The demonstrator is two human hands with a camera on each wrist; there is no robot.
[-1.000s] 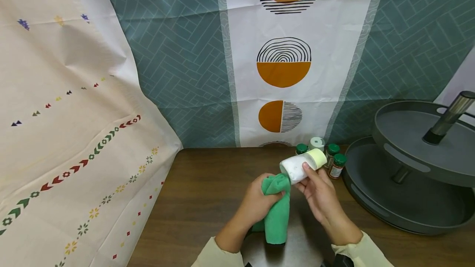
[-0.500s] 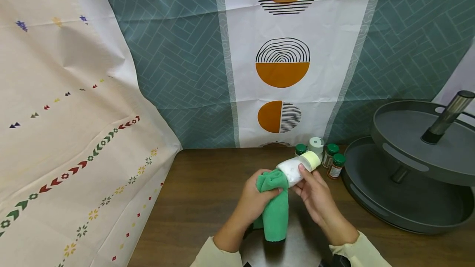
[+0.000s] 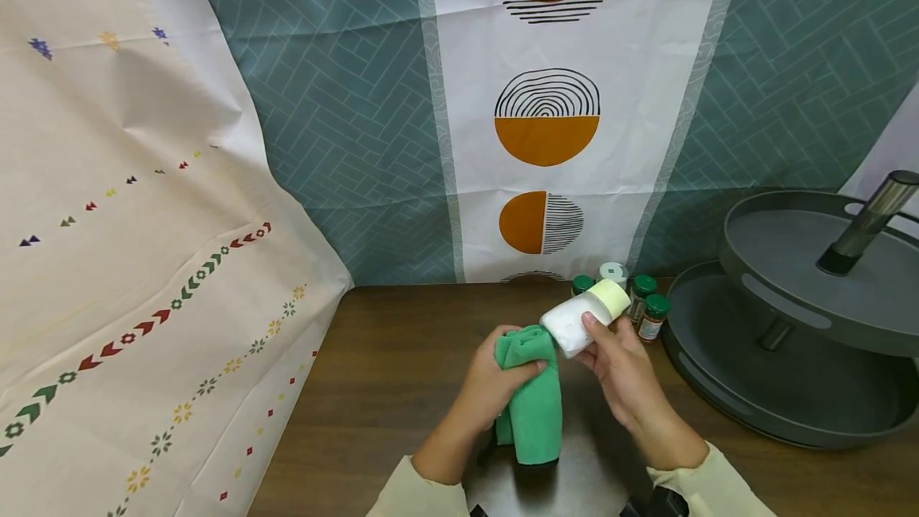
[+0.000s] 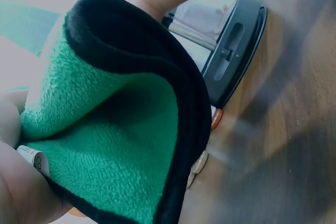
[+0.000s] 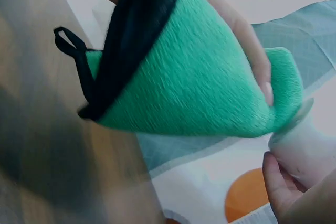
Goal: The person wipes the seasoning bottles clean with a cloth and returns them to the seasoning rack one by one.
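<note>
My left hand (image 3: 491, 377) grips a green cloth (image 3: 537, 413) bunched near its top, the rest hanging down. In the left wrist view the cloth (image 4: 105, 145) shows a black border and a small white tag; a black loop shows in the right wrist view on the cloth (image 5: 194, 77). My right hand (image 3: 626, 381) holds a white jar (image 3: 574, 324) with a pale yellow lid (image 3: 609, 297), tilted so the lid points up and right. The jar's base touches the cloth's bunched top. In the right wrist view the jar (image 5: 310, 145) is partly cut off.
Behind the jar stand a white-lidded container (image 3: 613, 271) and several green-lidded spice jars (image 3: 653, 317). A grey two-tier round tray (image 3: 782, 389) stands at the right. The brown wooden table (image 3: 388, 357) meets a patterned cloth backdrop (image 3: 345, 142); cream fabric (image 3: 143, 301) hangs at the left.
The jar first shifted left and down against the cloth, then back right and slightly up. The cloth moved a little left early on, and its lower end has swung slightly right.
</note>
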